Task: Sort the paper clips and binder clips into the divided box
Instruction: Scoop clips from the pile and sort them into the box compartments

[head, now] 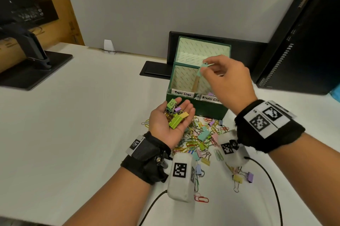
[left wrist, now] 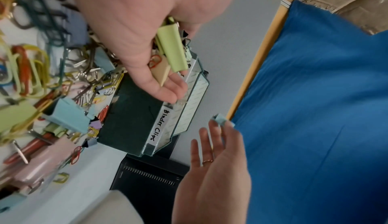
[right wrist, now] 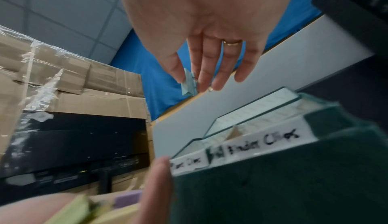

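The green divided box [head: 197,110] stands open on the white desk, its left half labelled "Paper Clips" [head: 183,93] and its right half "Binder Clips" [right wrist: 264,142]. My right hand [head: 205,66] hovers over the box and pinches a small teal binder clip [head: 199,72] between thumb and fingers; the clip [right wrist: 189,86] also shows in the right wrist view. My left hand [head: 173,115] lies palm up just before the box, cupping several binder clips, among them a green one [left wrist: 172,48]. A mixed pile of coloured clips [head: 200,137] lies on the desk beneath both wrists.
Stray clips [head: 241,178] and red paper clips [head: 201,198] lie nearer me. A black computer tower [head: 303,38] stands at the right and a monitor stand [head: 33,56] at the left. A black panel [head: 248,45] and a grey partition are behind the box. Wrist camera cables trail across the desk.
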### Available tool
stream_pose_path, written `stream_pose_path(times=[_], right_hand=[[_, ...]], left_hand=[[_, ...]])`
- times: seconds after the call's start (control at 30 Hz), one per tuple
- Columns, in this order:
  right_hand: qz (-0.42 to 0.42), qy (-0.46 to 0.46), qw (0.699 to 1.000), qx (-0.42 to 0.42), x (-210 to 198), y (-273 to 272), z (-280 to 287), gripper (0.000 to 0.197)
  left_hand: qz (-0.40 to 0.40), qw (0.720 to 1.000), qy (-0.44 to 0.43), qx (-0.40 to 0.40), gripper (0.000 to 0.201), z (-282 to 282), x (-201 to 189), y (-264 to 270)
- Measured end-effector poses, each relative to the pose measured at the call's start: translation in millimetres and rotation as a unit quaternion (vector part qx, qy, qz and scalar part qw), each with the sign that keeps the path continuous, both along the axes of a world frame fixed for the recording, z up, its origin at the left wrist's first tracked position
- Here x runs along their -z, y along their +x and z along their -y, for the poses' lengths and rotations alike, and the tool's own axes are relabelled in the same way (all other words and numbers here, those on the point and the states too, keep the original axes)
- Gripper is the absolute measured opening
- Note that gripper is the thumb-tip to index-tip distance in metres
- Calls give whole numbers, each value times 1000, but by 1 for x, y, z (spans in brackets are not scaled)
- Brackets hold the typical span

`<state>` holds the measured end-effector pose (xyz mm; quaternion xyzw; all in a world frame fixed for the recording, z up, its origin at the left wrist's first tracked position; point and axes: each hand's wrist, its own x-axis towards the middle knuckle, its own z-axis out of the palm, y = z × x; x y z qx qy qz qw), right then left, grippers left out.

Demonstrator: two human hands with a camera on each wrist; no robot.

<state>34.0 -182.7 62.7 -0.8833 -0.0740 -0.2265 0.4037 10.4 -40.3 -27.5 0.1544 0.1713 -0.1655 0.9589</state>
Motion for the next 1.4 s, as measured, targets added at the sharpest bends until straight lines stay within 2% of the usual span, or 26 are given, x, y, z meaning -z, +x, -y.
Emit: stream_pose_path(times=[0.07, 0.13, 0.17, 0.27, 0.33, 0.4, 0.47, 0.53, 0.6, 0.67, 0.83, 0.9, 0.97, 1.07, 1.13, 1.23, 1.4], right_hand=[[16, -15, 999, 43, 1, 7, 11, 20], [-6, -57, 996, 71, 6, 13, 22, 20], [-41, -106, 990, 79, 11, 16, 28, 20], [-142, -280, 944, 98, 24, 15, 33, 26], [-127, -279, 948, 84, 25, 8, 28, 26], [-73, -259, 963, 29, 19, -2, 17, 23], [-48, -254, 963, -75, 14, -14, 7, 21], [-63, -282, 939, -187, 11, -26, -2, 22], [-68, -335, 906, -249, 15, -33, -10, 27], [-44, -379, 886, -264, 23, -35, -15, 30], [54, -399, 876, -265, 40, -30, -18, 24], [74, -388, 880, -264, 42, -31, -18, 21], [81, -341, 899, -263, 40, -33, -16, 22], [9, -202, 947, -252, 32, -34, -11, 22], [-50, -108, 964, -237, 27, -36, -9, 24], [-65, -10, 976, -207, 22, -35, -6, 21], [-57, 53, 989, -122, 14, -21, 3, 17]], left_hand=[[-3, 1000, 2, 1, 39, 0, -1, 0], [-8, 1000, 4, 0, 40, 0, -2, -1], [-10, 1000, 5, 0, 40, 0, -2, -1], [-13, 1000, 6, -1, 41, 0, -3, -2], [-12, 1000, 5, 2, 40, 0, -4, -2], [-11, 1000, 6, 2, 40, 0, -4, -2], [-7, 1000, 6, 0, 40, 0, -3, -1], [6, 1000, 2, 4, 40, 0, -2, -1], [12, 1000, -9, 9, 41, 0, -1, -1], [22, 1000, -7, 12, 46, 0, 0, -1], [34, 999, -4, 10, 41, 0, 1, -3], [29, 1000, -7, 8, 34, 0, 0, -3], [20, 1000, -10, 6, 33, 0, -1, -3], [27, 999, -21, 0, 34, -1, -2, -3], [34, 999, -2, -9, 35, -1, -3, -3], [22, 1000, 2, -16, 38, 0, -6, -3], [-10, 1000, 3, -11, 41, 0, -6, -2]])
